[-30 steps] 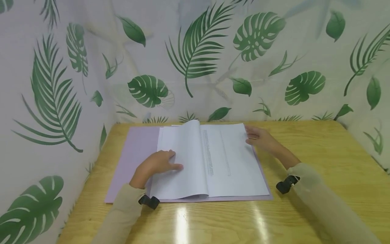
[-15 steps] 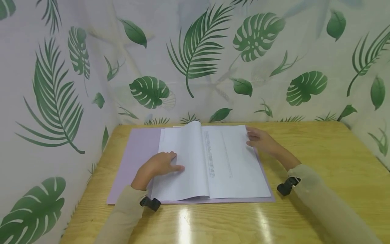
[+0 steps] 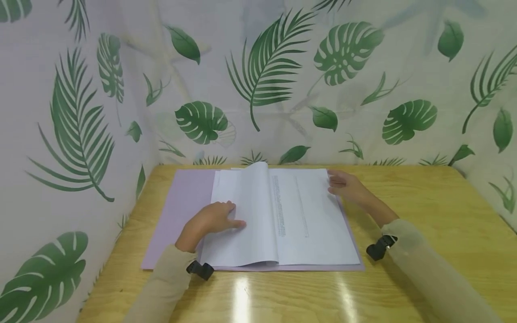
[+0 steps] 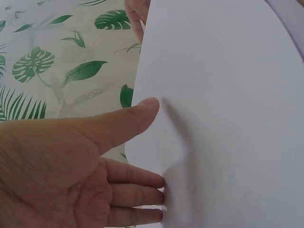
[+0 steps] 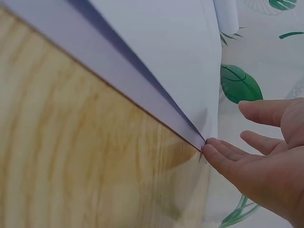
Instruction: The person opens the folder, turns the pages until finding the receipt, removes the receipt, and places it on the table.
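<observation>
A lilac folder (image 3: 183, 193) lies spread on the table, holding a stack of white printed sheets. Some pages are turned over to the left and curve up in a fold; the right-hand page (image 3: 319, 215) shows columns of small print, too small to read. On the turned pages (image 4: 228, 118) my left hand (image 3: 212, 217) rests with fingers extended and thumb spread apart. My right hand (image 3: 349, 186) is at the upper right corner of the stack. In the right wrist view its straight fingertips (image 5: 211, 148) touch the corner of folder and paper, while the thumb stands off.
The wooden table (image 3: 420, 202) runs up to a wall cloth (image 3: 278, 80) printed with green leaves, at the back and left. Dark wrist cameras (image 3: 379, 247) sit on both sleeves. Light glares off the front of the table.
The view has shifted slightly. Both hands stay in the same places on the pages and the corner, and the sheets lie as before.
</observation>
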A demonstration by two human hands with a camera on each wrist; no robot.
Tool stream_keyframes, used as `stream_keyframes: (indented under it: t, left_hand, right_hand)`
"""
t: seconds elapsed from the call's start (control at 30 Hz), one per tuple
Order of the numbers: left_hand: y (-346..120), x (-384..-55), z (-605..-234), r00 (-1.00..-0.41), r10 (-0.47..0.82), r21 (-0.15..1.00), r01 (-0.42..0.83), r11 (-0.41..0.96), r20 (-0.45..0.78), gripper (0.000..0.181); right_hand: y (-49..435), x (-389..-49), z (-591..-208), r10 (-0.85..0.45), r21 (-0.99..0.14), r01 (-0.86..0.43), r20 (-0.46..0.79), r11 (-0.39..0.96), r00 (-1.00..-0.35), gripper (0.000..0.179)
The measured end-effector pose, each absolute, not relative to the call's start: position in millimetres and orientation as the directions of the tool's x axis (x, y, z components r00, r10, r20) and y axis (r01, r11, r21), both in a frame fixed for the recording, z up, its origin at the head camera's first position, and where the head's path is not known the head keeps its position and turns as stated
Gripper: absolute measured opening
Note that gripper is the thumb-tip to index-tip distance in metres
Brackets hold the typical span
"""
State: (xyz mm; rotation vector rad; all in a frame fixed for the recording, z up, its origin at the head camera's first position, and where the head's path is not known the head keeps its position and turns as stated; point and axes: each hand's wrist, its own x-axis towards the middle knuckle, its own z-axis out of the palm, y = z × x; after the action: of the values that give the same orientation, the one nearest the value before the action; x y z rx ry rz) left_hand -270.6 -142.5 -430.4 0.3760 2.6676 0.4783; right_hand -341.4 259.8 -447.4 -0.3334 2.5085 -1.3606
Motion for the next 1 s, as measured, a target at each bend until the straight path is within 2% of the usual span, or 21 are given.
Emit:
stream_keyframes:
  t: [0.3,0.5,1.0]
  left_hand:
    - [-142,-268,-437,-0.892,0.323,0.394,0.186,0.900,-0.317,0.079]
    - [-140,-264,-442,-0.890,0.325,0.409,0.180,0.895,-0.319,0.079]
    - [-141,-270,-431,-0.887,0.338,0.387,0.205,0.899,-0.316,0.079]
  right_hand:
    - [259,-347,-446,-0.329,-0.843,-0.082,-0.116,0.531,-0.937,0.065]
    - [260,-351,-449,-0.302,-0.849,-0.040,-0.143,0.527,-0.943,0.063]
    - [262,-364,-452,-0.283,-0.879,-0.045,-0.104,0.475,-0.954,0.061]
